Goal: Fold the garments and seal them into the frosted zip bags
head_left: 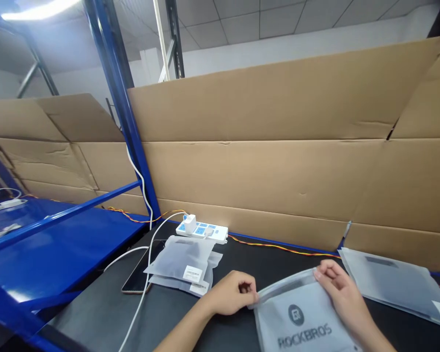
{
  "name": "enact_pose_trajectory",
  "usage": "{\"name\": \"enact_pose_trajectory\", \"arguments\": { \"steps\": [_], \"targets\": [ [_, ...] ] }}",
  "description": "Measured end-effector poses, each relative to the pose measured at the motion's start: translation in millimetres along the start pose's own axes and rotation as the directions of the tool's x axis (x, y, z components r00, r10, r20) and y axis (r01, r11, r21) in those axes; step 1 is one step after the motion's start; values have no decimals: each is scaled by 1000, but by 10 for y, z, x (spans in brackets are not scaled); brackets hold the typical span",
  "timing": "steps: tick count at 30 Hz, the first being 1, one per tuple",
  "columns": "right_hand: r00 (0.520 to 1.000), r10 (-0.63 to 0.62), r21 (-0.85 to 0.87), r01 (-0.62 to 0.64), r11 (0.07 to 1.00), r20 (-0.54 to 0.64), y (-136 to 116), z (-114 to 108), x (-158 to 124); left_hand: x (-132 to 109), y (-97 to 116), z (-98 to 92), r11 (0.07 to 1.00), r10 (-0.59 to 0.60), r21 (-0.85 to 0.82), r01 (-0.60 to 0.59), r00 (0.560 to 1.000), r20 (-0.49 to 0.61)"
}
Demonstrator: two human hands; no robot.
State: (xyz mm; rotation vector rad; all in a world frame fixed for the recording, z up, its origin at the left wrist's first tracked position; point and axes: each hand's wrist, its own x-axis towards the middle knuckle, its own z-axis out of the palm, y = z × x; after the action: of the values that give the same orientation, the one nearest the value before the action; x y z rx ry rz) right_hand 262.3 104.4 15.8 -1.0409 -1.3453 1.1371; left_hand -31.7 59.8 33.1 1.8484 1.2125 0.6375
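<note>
Workshop bay with a tiled ceiling. Tall cardboard sheets (256, 151) line the back of a black work surface (238, 278), held up by a blue steel upright (118, 102). To the left sits a blue metal shelf (55, 249), with white cords (3, 201) lying at its far end.

At the back edge of the black surface is a white power strip (201, 231) with a white charger (189, 223) plugged in. A white cable (146, 259) runs down from it across a dark tablet (141, 269), which lies partly under a small stack of frosted plastic bags (181, 264). The top bags carry barcode labels (192, 274). A red-and-yellow wire (278, 247) runs along the foot of the cardboard.

Both hands are on one grey frosted bag (300, 318) printed ROCKBROS, which lies near the front edge of the view, its lower part cut off by the frame. Left hand (232, 293) — grasping the bag's upper left corner, fingers curled and pinching. Right hand (341, 293) — also grasping, fingers over the top edge towards the middle, so the edge rises slightly between the two hands. Just beside the right hand lies another frosted bag (392, 283), flat, with a white label at its corner.
</note>
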Motion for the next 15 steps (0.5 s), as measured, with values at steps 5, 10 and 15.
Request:
{"name": "enact_pose_trajectory", "arguments": {
  "steps": [5, 10, 15],
  "targets": [
    [937, 169, -100, -145, 984, 307, 63, -203, -26, -16, -59, -6, 975, 36, 223, 5, 983, -179],
    [851, 214, -253, -100, 962, 479, -160, -201, -154, 38, -167, -7, 975, 46, 222, 2, 977, -210],
    [895, 12, -264, 119, 957, 447, -677, -51, -36, 70, -266, 3, 978, 41, 210, -1, 981, -188]
  ]
}}
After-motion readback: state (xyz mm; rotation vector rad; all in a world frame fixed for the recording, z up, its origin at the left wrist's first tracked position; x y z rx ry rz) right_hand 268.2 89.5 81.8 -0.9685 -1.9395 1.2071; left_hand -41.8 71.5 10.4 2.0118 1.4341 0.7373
